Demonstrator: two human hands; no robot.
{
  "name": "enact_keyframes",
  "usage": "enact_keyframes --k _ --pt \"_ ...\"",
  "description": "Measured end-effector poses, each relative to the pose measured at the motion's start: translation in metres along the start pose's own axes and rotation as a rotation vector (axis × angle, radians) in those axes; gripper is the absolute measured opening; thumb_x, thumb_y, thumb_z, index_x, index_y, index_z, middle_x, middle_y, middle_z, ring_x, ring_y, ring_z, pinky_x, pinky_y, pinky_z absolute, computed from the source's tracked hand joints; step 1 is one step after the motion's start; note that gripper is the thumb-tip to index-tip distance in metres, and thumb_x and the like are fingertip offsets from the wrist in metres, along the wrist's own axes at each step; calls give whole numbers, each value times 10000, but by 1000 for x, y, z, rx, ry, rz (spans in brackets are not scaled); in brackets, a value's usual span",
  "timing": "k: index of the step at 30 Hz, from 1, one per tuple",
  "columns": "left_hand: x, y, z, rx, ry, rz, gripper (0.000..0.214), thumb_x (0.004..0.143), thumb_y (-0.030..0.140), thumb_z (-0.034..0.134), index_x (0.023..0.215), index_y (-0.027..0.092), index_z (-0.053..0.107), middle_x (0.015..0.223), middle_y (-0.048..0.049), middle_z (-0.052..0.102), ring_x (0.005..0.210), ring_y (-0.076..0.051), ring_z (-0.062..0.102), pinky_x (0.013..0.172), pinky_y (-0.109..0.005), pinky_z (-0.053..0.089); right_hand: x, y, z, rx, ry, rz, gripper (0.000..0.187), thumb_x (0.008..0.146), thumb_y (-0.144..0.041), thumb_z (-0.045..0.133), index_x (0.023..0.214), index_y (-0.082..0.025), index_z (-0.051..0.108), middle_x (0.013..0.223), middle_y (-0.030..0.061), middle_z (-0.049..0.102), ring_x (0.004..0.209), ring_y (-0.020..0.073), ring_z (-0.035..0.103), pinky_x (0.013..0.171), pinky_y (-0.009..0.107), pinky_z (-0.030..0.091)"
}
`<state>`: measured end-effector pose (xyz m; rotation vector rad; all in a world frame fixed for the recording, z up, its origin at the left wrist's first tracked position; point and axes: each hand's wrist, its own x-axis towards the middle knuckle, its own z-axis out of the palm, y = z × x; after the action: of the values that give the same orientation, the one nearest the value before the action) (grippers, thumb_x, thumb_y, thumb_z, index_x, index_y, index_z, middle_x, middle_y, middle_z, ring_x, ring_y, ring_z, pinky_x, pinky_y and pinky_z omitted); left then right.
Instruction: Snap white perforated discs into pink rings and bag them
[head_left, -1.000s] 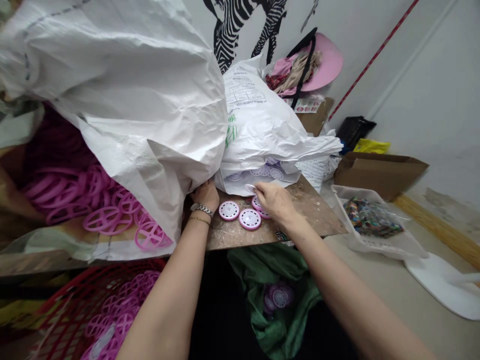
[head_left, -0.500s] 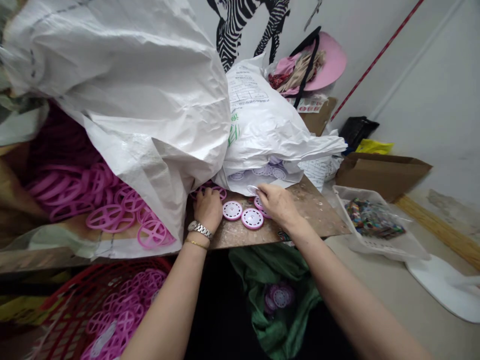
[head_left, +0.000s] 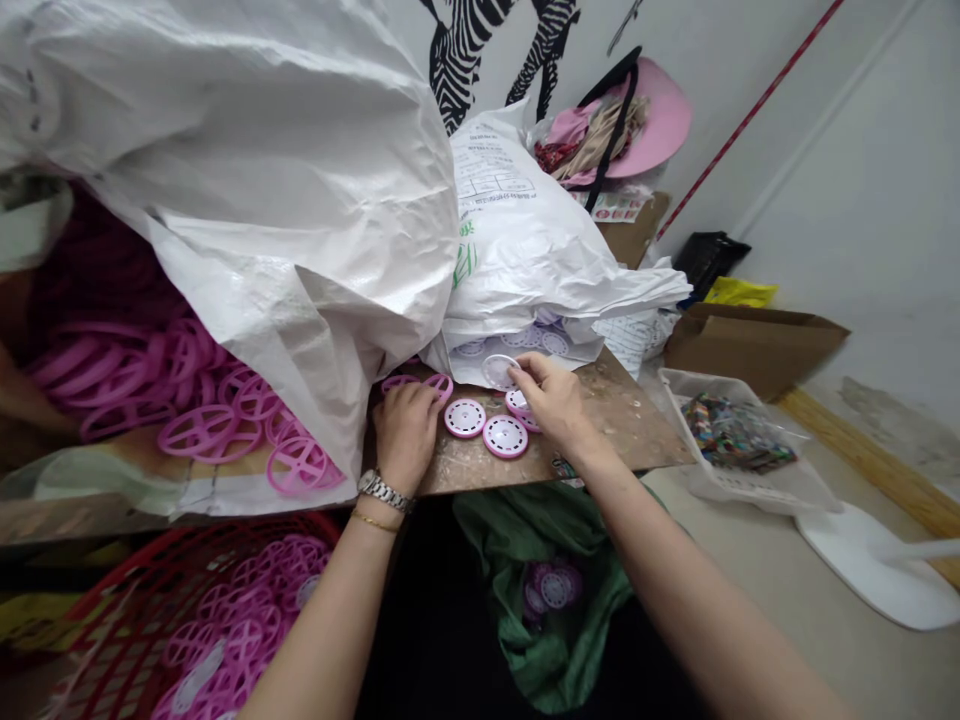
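In the head view my right hand (head_left: 553,402) pinches the edge of a pale lilac plastic disc (head_left: 497,372), which stands tilted above the board. My left hand (head_left: 407,432), wearing a metal watch, has its fingers curled onto pink spoked wheels (head_left: 439,384) by the sack's edge; its fingertips are partly hidden. Between the hands lie pink-rimmed white discs with dark slots: one on the left (head_left: 464,417), one in front (head_left: 505,437), and another (head_left: 519,403) partly behind my right hand.
A large white sack (head_left: 322,220) spills pink wheels (head_left: 210,432) at left. Behind the board (head_left: 622,410), a printed sack (head_left: 517,250) holds lilac discs. Below are a red basket (head_left: 112,600) of pink wheels and a green bag (head_left: 510,640) with discs. A white bin (head_left: 705,480) stands right.
My right hand has tipped the lilac disc so that its face now shows. My left hand has shifted slightly left and down on the pink wheels. The pink-rimmed discs stay in place.
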<state>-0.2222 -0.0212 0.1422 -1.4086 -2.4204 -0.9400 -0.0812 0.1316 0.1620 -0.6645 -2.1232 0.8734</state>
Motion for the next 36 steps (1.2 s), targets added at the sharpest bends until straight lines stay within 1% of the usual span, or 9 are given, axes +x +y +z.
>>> enact_keyframes --k 2,4,8,11,18,26,28,31,36 --pt "1 2 -1 -245 73 -42 163 911 278 488 850 190 610 948 -62 642 955 -219 562 905 -388 439 1 -4 2 139 0 45 162 812 -336 533 807 -192 609 731 4 634 692 161 573 646 251 408" --pt "1 6 -1 -599 76 -181 148 888 307 511 831 189 579 867 -29 625 825 -175 580 796 -341 492 1 -9 5 288 -14 108 163 762 -355 564 770 -193 584 707 -3 611 658 154 557 620 253 417" --pt "-1 15 0 -1318 -54 -529 199 814 362 615 833 182 532 829 7 603 718 -113 594 653 -256 540 -3 -17 10 435 -57 182 205 714 -389 610 763 -193 578 711 -6 595 625 142 536 583 254 424" --pt "-5 20 1 -1529 -109 -594 270 745 353 716 829 170 536 848 9 611 719 -94 605 650 -233 566 -7 -19 13 429 -75 198 211 700 -393 628 745 -193 579 699 -12 583 617 136 523 573 251 419" --pt "-9 23 4 -1612 -135 -512 326 704 377 775 787 146 560 784 15 582 727 -98 585 648 -251 599 -13 -14 18 455 -108 247 249 667 -424 657 690 -195 562 622 -35 521 572 120 463 522 238 368" --pt "-14 27 6 -1507 -169 -391 246 836 392 641 901 159 601 894 -8 600 811 -115 574 722 -281 593 -20 -16 22 523 -87 284 282 648 -377 699 820 -200 563 649 -34 596 578 137 544 564 254 427" --pt "-16 27 7 -1482 -185 -364 257 853 399 616 975 173 604 957 -15 608 845 -125 582 729 -278 588 -23 -16 22 488 -78 262 275 675 -366 677 873 -189 604 721 3 651 650 166 597 624 281 467" --pt "-17 28 9 -1417 -207 -337 290 804 363 679 1019 186 600 972 -8 616 853 -131 594 723 -257 575 -27 -18 22 393 -60 190 223 737 -346 631 887 -182 652 835 43 698 756 189 634 713 304 485" --pt "-17 29 11 -1251 -227 -313 270 804 358 668 989 167 625 929 -11 626 836 -140 602 732 -256 564 -33 -22 18 226 -55 92 179 821 -337 583 889 -198 674 847 33 710 770 184 634 736 296 467"
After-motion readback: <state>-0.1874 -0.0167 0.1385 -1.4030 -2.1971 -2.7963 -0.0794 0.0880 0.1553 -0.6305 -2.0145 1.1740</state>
